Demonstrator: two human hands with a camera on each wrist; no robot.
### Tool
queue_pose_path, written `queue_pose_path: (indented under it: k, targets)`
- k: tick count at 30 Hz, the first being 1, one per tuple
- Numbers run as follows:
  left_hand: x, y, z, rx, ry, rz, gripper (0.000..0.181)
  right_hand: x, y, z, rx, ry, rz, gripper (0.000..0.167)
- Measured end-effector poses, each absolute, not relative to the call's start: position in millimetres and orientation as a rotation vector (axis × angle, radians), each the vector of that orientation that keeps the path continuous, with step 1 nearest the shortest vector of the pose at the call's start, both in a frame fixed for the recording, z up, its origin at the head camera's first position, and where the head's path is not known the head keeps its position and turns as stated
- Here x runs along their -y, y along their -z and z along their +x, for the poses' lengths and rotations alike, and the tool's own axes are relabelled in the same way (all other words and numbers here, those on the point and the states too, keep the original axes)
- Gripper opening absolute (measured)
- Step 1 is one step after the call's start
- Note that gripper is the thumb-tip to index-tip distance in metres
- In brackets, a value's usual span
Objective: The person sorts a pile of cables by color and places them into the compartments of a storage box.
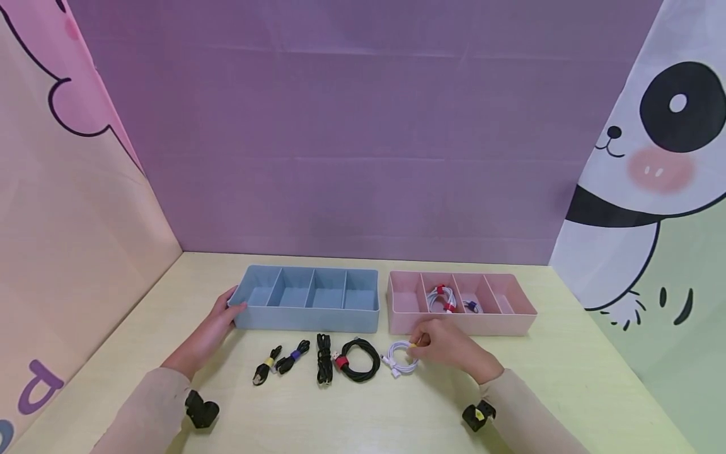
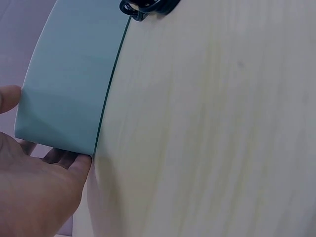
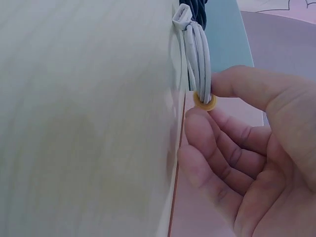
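Observation:
A coiled white cable (image 1: 399,359) with a yellow tie lies in front of the pink box. My right hand (image 1: 445,343) pinches it at the tie; in the right wrist view the thumb and fingertips meet around the yellow band (image 3: 205,101). At the left end of the blue divided box (image 1: 306,319), my left hand (image 1: 211,328) grips the corner, thumb at the rim and fingers against the end wall. In the pink divided box (image 1: 510,325), a white cable with red ties (image 1: 441,297) and a smaller cable with a dark blue tie (image 1: 472,306) occupy the middle compartments.
Several black cables stand in a row before the blue box: one with a yellow tie (image 1: 266,366), one with a purple tie (image 1: 292,357), a folded bundle (image 1: 324,359) and a coil with a red tie (image 1: 372,372). A purple backdrop (image 1: 363,139) rises behind the table.

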State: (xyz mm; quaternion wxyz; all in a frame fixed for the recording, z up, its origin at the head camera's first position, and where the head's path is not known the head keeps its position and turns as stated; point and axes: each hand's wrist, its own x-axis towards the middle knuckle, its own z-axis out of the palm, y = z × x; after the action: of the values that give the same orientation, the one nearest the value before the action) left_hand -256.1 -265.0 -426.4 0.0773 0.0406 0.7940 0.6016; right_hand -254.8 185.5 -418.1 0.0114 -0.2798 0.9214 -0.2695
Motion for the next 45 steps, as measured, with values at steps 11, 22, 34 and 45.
queue_pose_path:
  k: [11, 22, 34, 45]
  targets:
    - [264, 426, -255, -2.383, -1.804, 0.106, 0.075, -190, 414, -254, -2.833, 0.948, -0.796, 0.009]
    - [264, 426, -253, -2.398, -1.810, 0.108, 0.079, -189, 413, -256, -2.827, 1.011, -0.777, 0.006]
    - [263, 426, -252, -2.401, -1.815, 0.109, 0.078, -192, 406, -256, -2.881, 1.048, -0.789, 0.006]
    - [262, 425, -253, -2.411, -1.791, 0.098, 0.076, -194, 401, -255, -2.919, 1.074, -0.771, 0.009]
